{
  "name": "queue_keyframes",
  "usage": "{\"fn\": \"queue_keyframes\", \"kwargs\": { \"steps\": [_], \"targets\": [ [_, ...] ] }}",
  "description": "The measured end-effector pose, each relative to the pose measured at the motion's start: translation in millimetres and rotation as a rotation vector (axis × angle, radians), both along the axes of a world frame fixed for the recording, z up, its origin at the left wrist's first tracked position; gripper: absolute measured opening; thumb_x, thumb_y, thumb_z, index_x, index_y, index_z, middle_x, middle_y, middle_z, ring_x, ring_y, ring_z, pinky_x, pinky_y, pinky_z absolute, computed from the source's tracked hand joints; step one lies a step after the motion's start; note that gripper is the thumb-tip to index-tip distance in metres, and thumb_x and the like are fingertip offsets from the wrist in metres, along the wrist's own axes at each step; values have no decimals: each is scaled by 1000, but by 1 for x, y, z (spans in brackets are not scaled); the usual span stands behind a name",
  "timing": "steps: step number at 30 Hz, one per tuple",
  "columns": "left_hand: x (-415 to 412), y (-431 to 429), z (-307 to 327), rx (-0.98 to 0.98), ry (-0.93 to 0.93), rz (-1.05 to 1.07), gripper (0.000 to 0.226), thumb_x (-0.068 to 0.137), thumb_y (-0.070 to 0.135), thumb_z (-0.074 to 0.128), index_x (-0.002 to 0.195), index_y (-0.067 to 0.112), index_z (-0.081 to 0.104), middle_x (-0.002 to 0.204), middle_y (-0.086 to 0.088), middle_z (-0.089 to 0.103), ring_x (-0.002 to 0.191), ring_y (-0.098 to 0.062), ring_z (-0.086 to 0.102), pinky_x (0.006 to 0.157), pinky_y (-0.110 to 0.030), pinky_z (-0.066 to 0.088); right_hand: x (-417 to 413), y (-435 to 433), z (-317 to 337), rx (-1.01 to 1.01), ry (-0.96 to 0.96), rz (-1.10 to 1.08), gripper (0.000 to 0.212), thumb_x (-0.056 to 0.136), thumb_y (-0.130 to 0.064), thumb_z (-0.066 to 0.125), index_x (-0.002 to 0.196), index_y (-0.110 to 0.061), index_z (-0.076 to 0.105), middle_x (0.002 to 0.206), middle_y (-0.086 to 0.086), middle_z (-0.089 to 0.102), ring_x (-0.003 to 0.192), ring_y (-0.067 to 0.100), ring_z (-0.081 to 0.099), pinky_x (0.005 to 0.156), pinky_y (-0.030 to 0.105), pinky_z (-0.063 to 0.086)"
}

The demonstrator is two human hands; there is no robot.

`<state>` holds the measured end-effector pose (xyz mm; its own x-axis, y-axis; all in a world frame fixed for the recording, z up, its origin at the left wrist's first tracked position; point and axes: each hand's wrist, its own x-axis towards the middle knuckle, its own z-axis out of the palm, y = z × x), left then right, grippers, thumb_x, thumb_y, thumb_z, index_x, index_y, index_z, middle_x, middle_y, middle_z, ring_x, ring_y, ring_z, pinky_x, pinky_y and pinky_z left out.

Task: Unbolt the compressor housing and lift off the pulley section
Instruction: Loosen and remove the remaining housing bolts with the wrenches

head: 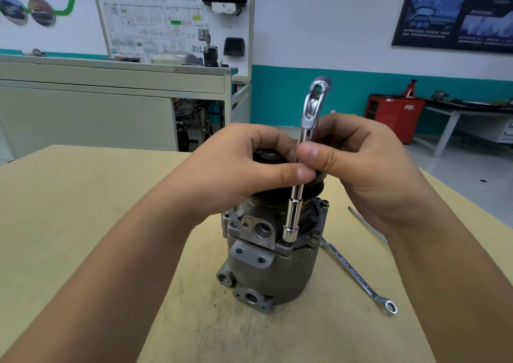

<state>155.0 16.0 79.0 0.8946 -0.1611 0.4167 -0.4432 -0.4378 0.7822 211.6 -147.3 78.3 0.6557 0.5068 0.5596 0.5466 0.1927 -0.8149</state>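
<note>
A grey metal compressor [277,268] stands upright on the wooden table [83,224], its black pulley section [268,157] on top, mostly hidden by my hands. A chrome socket wrench [295,204] stands nearly upright, its socket seated on a bolt at the housing's front flange. My left hand [244,168] pinches the wrench shaft with thumb and fingers while lying over the pulley. My right hand [358,157] grips the same shaft just above, thumb in front. The wrench's flat handle end [315,104] sticks up above both hands.
A combination spanner [358,276] lies on the table right of the compressor, and a thin metal rod [367,225] lies behind it under my right wrist. Beyond the table stand a grey cabinet [111,99] and a red tool cabinet [394,117].
</note>
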Motion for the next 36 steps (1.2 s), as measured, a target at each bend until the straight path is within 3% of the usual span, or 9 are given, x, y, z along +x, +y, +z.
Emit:
{"fn": "queue_keyframes", "kwargs": {
  "steps": [5, 10, 18, 22, 24, 28, 31, 34, 36],
  "targets": [
    [0, -1, 0, 1, -2, 13, 30, 60, 47, 77, 82, 26, 73, 82, 7, 73, 86, -13, 69, 92, -50, 51, 1, 0, 0, -9, -21, -15, 6, 62, -29, 72, 66, -26, 73, 67, -7, 66, 69, 7, 62, 66, 20, 52],
    [-1, 0, 1, 3, 11, 1, 26, 71, 36, 73, 95, 26, 75, 97, 6, 74, 98, -12, 69, 96, -45, 50, 1, 2, 0, -6, -56, -4, 10, 69, -25, 67, 70, -32, 75, 67, -11, 69, 69, 0, 63, 64, 13, 48],
    [-2, -1, 1, 16, 1, 35, 39, 60, 50, 74, 83, 19, 71, 86, 5, 73, 91, -16, 69, 94, -52, 49, 0, 1, 0, -8, -38, 36, 8, 66, -30, 69, 71, -29, 76, 70, -8, 70, 71, 5, 64, 67, 16, 50],
    [-1, -4, 0, 11, -19, 45, 26, 62, 39, 78, 67, 20, 63, 62, 16, 61, 66, -1, 58, 71, -29, 44, 0, 1, 0, 8, -8, 36, 25, 46, -39, 81, 66, -29, 72, 65, -8, 62, 67, 10, 57, 62, 20, 49],
    [-2, -5, 0, 2, -24, 43, 21, 63, 38, 76, 65, 22, 62, 58, 17, 57, 61, 1, 54, 66, -25, 39, 0, 2, -1, -3, -13, 13, 19, 49, -35, 80, 64, -29, 71, 65, -7, 61, 68, 11, 56, 61, 21, 49],
    [-2, -3, 0, -9, -21, 29, 28, 58, 40, 82, 71, 20, 66, 65, 14, 63, 68, -3, 60, 74, -33, 47, -2, 2, -1, -10, -23, 8, 19, 51, -43, 73, 65, -30, 71, 65, -9, 65, 65, 3, 61, 59, 16, 49],
    [-2, 0, 0, -10, -16, 4, 29, 61, 45, 77, 81, 25, 73, 81, 7, 72, 85, -12, 68, 88, -42, 53, -3, 2, -1, -7, -39, 23, 18, 55, -43, 70, 67, -30, 73, 66, -10, 67, 66, 1, 62, 61, 14, 48],
    [-2, 2, 1, -46, -1, -37, 15, 72, 34, 75, 86, 30, 76, 89, 5, 74, 92, -11, 70, 85, -30, 53, -2, 1, -1, -5, -39, 29, 15, 59, -40, 69, 68, -30, 74, 69, -9, 69, 70, 2, 63, 65, 14, 49],
    [-2, 3, 0, -55, 9, -40, 12, 74, 32, 72, 85, 30, 76, 90, 4, 74, 93, -13, 70, 88, -32, 52, 0, 1, -1, -11, -32, 26, 6, 67, -29, 68, 69, -28, 74, 72, -8, 70, 74, 4, 64, 69, 17, 51]
  ]
}}
